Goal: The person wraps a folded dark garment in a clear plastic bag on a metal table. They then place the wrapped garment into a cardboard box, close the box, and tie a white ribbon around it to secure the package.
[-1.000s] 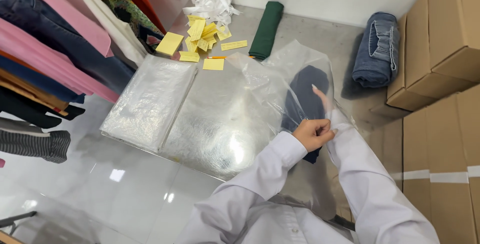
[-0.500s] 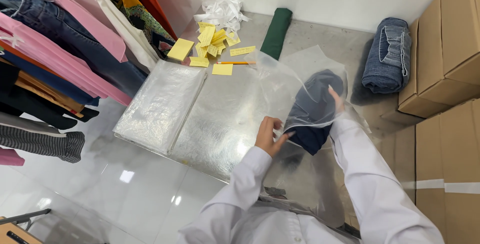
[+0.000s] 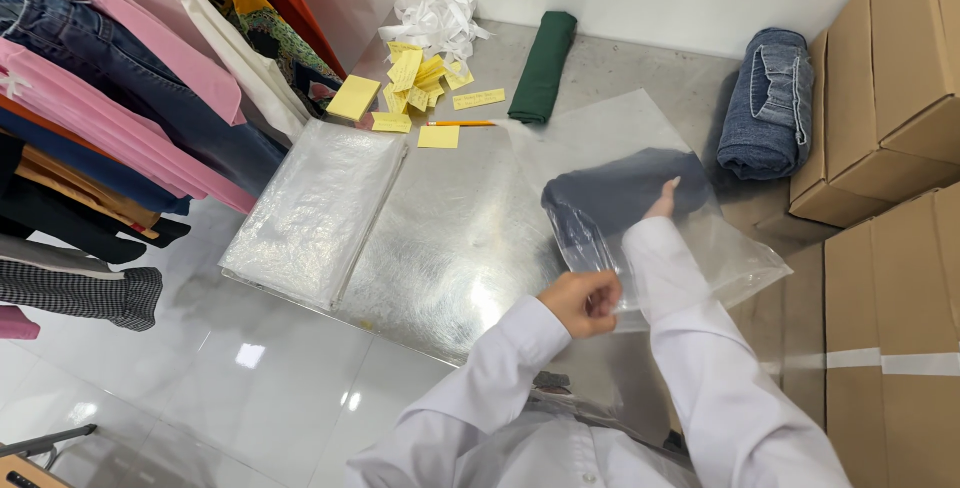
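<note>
Since half a second ago my left hand (image 3: 583, 300) has slid right along the near edge of the clear plastic bag (image 3: 720, 248) and now sits lower in view, while the bag has been drawn nearer to me and spread flatter over the steel table (image 3: 640, 68). That left hand is closed in a fist, pinching the bag's open near edge. My right hand (image 3: 662, 200) is pushed inside the bag up past the wrist, only the fingers showing through the film; they press against the dark folded garment (image 3: 610, 193) inside, though I cannot tell whether they grip it or only push it. The garment lies toward the far end of the bag, right of the table's middle. Left of the bag lie two stacks of clear bags (image 3: 400, 218), side by side and flat. Beyond them, at the far left, yellow paper slips (image 3: 415, 78) are scattered beside a yellow notepad (image 3: 353, 98), an orange pencil (image 3: 462, 124) and a heap of white strips (image 3: 435, 18). A rolled green cloth (image 3: 545, 66) sits far centre, folded blue jeans (image 3: 768, 103) far right, just beside stacked cardboard boxes (image 3: 890, 78). Hanging clothes (image 3: 120, 98) fill the left side
</note>
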